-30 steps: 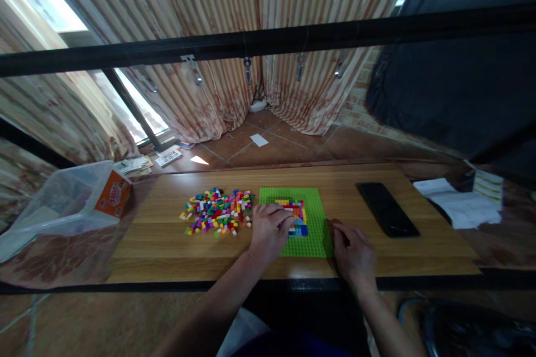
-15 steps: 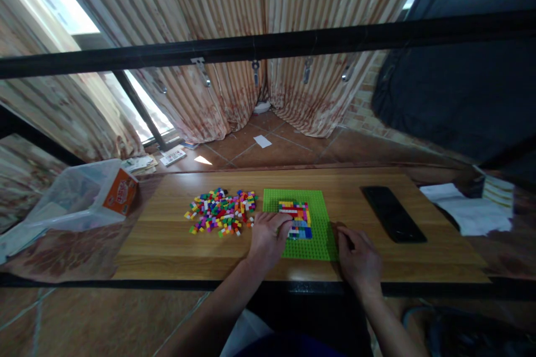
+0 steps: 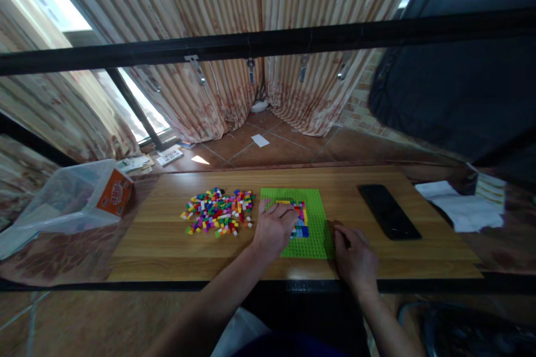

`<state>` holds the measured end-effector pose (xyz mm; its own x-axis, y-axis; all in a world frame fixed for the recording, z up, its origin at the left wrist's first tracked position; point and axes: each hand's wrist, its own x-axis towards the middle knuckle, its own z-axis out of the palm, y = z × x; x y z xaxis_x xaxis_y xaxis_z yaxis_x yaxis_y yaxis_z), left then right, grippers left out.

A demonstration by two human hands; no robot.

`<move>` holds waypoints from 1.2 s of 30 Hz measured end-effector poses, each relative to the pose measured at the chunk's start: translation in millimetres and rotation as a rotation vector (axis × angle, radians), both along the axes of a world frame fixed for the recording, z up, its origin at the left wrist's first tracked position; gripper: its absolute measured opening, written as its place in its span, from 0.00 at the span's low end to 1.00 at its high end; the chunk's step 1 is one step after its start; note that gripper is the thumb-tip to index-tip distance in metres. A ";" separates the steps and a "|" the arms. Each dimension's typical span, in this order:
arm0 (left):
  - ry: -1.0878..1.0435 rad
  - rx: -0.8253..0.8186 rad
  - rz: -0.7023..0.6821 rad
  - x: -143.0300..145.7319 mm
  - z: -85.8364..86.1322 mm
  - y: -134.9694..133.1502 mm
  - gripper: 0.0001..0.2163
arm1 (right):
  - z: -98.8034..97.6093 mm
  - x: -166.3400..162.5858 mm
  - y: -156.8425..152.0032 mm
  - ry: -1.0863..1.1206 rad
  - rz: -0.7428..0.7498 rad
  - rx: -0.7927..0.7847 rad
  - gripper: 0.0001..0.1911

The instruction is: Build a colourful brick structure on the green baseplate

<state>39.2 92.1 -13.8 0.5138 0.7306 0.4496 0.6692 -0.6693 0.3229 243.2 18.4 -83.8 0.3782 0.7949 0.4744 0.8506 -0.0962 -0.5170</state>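
Note:
A green baseplate (image 3: 314, 201) lies on the wooden table (image 3: 167, 245), with a patch of coloured bricks (image 3: 301, 220) fitted in its middle. My left hand (image 3: 274, 228) lies over the left part of that patch, fingers bent down onto the bricks; whether it holds a brick is hidden. My right hand (image 3: 354, 254) rests at the plate's near right corner, fingers curled against its edge. A heap of loose small bricks (image 3: 215, 212) in many colours lies left of the plate.
A black phone (image 3: 389, 211) lies on the table to the right. White papers (image 3: 460, 206) sit past the right end. A clear plastic bag with an orange box (image 3: 113, 192) lies off the left end. A black bar (image 3: 268, 42) crosses overhead.
My left hand has moved a little farther up and right over the brick patch. My right hand has kept its place at the plate's corner.

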 end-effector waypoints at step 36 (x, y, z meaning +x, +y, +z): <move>-0.119 -0.459 0.380 32.5 8.0 16.4 0.07 | -1.1 3.3 -2.2 -0.063 0.023 -0.047 0.19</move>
<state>71.8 108.5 -5.9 0.1442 0.9860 0.0832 0.7754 -0.1648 0.6096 246.5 16.1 -84.8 0.3299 0.8249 0.4590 0.8838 -0.0989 -0.4573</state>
